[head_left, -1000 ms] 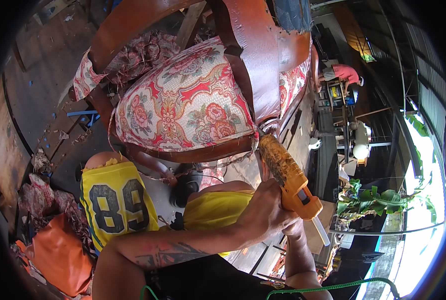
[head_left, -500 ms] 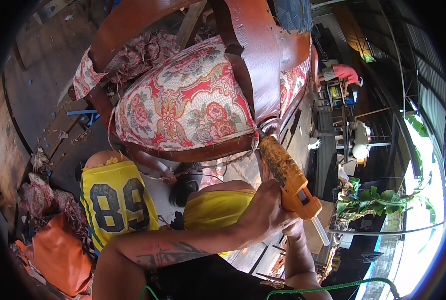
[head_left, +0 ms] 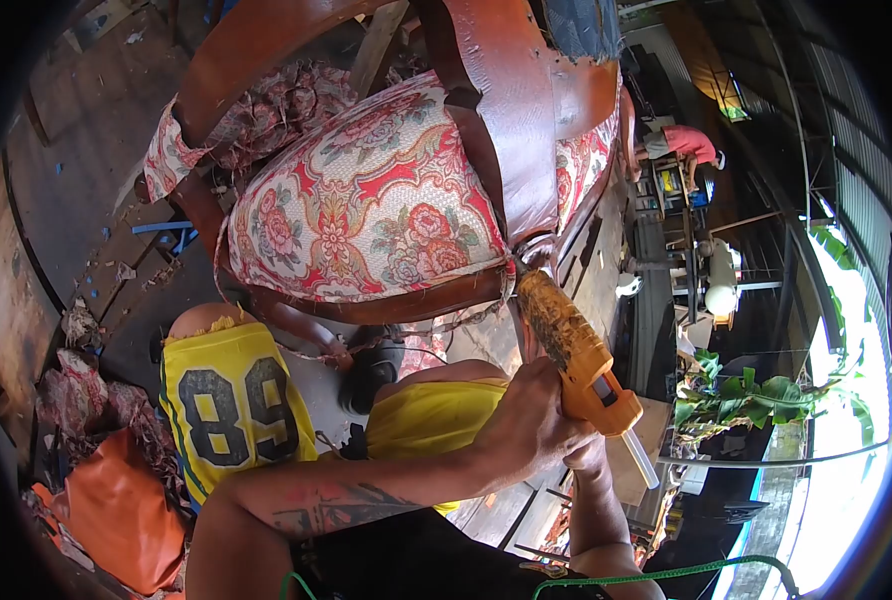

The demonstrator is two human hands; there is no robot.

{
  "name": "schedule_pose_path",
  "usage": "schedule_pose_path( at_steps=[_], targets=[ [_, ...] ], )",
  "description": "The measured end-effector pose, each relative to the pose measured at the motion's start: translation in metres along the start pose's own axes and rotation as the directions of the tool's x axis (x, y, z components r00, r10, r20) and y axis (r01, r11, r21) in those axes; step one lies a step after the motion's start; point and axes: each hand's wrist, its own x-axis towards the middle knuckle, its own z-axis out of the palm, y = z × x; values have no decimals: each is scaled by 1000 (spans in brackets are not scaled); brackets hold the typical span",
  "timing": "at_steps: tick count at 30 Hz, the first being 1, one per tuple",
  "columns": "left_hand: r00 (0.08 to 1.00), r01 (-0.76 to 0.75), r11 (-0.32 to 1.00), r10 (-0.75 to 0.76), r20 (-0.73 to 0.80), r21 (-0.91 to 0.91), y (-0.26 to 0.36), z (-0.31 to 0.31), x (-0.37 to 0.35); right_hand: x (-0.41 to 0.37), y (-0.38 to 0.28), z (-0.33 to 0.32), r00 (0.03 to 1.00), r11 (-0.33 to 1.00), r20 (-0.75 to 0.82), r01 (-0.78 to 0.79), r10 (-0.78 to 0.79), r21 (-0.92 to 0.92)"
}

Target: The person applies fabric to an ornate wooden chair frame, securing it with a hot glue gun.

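Observation:
An orange hot glue gun point(head_left: 578, 352), smeared with dark residue near its front, points up toward the chair, with a clear glue stick point(head_left: 641, 460) poking from its rear. My left hand point(head_left: 534, 418) is closed around the glue gun from the side. Behind it, my right hand point(head_left: 584, 455) reaches up to the same spot, its fingers hidden by the left hand and the gun. Close to the nozzle is the corner of a chair seat point(head_left: 366, 215) in red and cream floral fabric, where it meets the brown leather-like cover point(head_left: 511, 120) and the wooden frame point(head_left: 406, 303).
Loose fabric strips hang beneath the seat edge. An orange sheet point(head_left: 126, 510) and crumpled floral scraps point(head_left: 71, 390) lie at the left. My knees in yellow shorts point(head_left: 236, 400) are below the chair. Farther off, a person in a red shirt point(head_left: 688, 146) bends near a stand.

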Motion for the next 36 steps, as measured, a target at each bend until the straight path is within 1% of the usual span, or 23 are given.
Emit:
schedule_pose_path(
  at_steps=[2, 3, 5, 6, 8, 12, 15, 17, 21, 23, 27, 28, 29, 30, 32, 33, 35, 36],
  targets=[
    [981, 151, 988, -146, 130, -32, 8, -5, 2, 2, 0, 3, 1000, 1000, -4, 1, -1, 3],
    [981, 151, 988, -146, 130, -32, 6, -4, 2, -1, -1, 0, 1000, 1000, -6, 1, -1, 4],
    [992, 88, 993, -81, 98, -72, 1, -1, 1, -4, -1, -3, 1000, 1000, -10, 1, -1, 6],
    [992, 88, 993, -81, 98, -73, -2, 1, 1, 2, -1, -1, 1000, 1000, -12, 1, -1, 7],
    [1000, -13, 999, 13, -3, -46, -6, 4, 0, 2, -2, -3, 1000, 1000, -18, 2, -1, 9],
    [999, -43, 998, 43, -22, -40, -4, 4, 2, 2, -3, -3, 1000, 1000, -27, 4, -4, 16],
    [1000, -11, 1000, 11, -3, -23, -6, 5, 1, 6, -3, -4, 999, 1000, -32, 5, -5, 22],
    [991, 89, 994, -82, 108, -62, -4, 4, 2, 6, -3, -4, 999, 1000, -37, 6, -5, 26],
    [988, 112, 990, -103, 113, -81, 2, 1, 3, 0, -10, -13, 999, 999, -51, 9, -7, 36],
    [975, 138, 981, -111, 195, -133, 8, -5, 5, 6, -5, -17, 998, 999, -57, 11, -8, 41],
    [969, 181, 981, -165, 186, -75, 19, -16, -6, 13, -9, -11, 998, 998, -66, 16, -13, 53],
    [978, 120, 990, -106, 181, -69, 18, -19, -9, 19, -21, -10, 986, 985, -40, -160, 163, 70],
    [983, 57, 996, -45, 177, -63, 17, -21, -12, 25, -35, -9, 943, 940, -12, -330, 332, 82],
    [983, 57, 997, -45, 178, -59, 13, -23, -17, 34, -50, -3, 944, 941, -12, -328, 330, 85],
    [986, 61, 994, -74, 147, 91, 5, -25, -26, 48, -75, 13, 990, 985, 11, -140, 140, 102],
    [986, 60, 994, -74, 149, 95, 5, -27, -27, 48, -80, 16, 990, 985, 9, -137, 137, 105],
    [991, 126, 972, -133, -25, -200, 7, -30, -29, 48, -86, 20, 985, 972, 8, -169, 170, 165],
    [978, -25, 996, 7, -208, -86, 1, -27, -25, 49, -85, 17, 984, 974, 26, -179, 177, 140]
  ],
)
